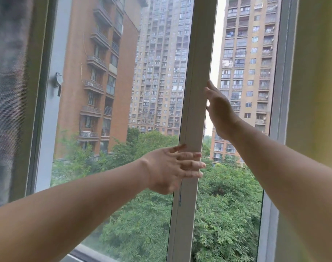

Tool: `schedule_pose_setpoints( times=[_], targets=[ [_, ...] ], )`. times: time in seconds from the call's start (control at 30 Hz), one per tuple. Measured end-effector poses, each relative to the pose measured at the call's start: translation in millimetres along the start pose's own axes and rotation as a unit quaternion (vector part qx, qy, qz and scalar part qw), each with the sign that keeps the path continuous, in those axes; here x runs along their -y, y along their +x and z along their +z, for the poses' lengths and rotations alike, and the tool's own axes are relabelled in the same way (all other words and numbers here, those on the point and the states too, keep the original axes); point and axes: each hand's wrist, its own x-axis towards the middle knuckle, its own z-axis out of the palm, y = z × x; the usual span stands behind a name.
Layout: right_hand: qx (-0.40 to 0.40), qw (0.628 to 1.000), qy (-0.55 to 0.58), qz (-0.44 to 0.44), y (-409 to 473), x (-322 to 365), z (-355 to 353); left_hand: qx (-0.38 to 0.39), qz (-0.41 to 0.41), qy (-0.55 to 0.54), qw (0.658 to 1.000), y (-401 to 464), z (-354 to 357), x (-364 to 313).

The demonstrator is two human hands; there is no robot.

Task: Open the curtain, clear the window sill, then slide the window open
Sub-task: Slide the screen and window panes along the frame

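Observation:
The white sliding sash stile (197, 87) stands upright in the middle of the window, with a gap of open air to its right as far as the fixed right frame (280, 91). My left hand (172, 167) lies across the stile low down, its straight fingers reaching over the stile's front to its right edge. Higher up, my right hand (218, 110) presses flat against the stile's right edge with its fingers pointing up. The grey curtain (6, 91) hangs bunched at the far left. The sill is barely in view at the bottom (89, 252).
A metal latch (57, 83) sits on the left sash frame. A yellowish wall (318, 91) borders the window on the right. Outside are apartment towers and green treetops.

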Motion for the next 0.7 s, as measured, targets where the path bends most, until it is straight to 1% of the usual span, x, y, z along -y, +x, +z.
schedule_pose_setpoints(
  times=[0.17, 0.43, 0.5, 0.7],
  targets=[
    [0.004, 0.999, 0.033, 0.002, 3, -8, 14, 0.020, -0.015, -0.007, 1.000, -8, 5, 4],
    [0.036, 0.998, 0.059, -0.013, 12, -16, 30, 0.041, -0.038, -0.016, 0.998, -26, 16, 12],
    [0.048, 0.997, 0.060, -0.022, 14, -19, 37, 0.051, -0.042, -0.012, 0.998, -30, 18, 14],
    [0.050, 0.997, 0.042, -0.049, 23, -30, 49, 0.074, -0.060, -0.022, 0.995, -39, 18, 18]
  ],
)
